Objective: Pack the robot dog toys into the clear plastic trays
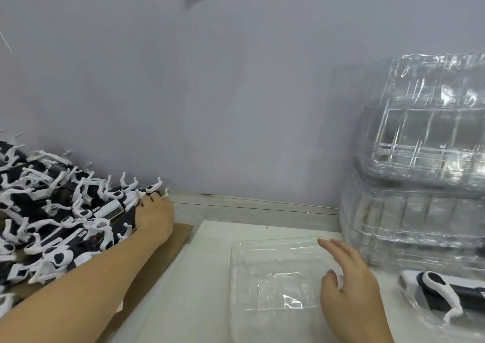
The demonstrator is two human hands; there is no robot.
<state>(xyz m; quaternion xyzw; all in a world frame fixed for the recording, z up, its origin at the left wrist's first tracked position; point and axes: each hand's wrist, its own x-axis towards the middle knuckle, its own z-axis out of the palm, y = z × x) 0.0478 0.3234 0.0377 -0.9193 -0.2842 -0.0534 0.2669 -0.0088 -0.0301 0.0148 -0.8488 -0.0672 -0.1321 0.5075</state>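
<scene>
Dozens of black-and-white dog toys (52,219) lie heaped at far left on cardboard (157,264). Left hand (154,218) reaches into the heap's right edge, fingers curled onto a toy — whether it is actually gripped cannot be told. One empty clear tray (273,285) sits centre on a white sheet (204,290). Right hand (351,287) rests over the tray's right side, fingers relaxed, holding nothing. Stacked trays (425,159) stand at right; below them, one packed toy (446,290) in a tray.
</scene>
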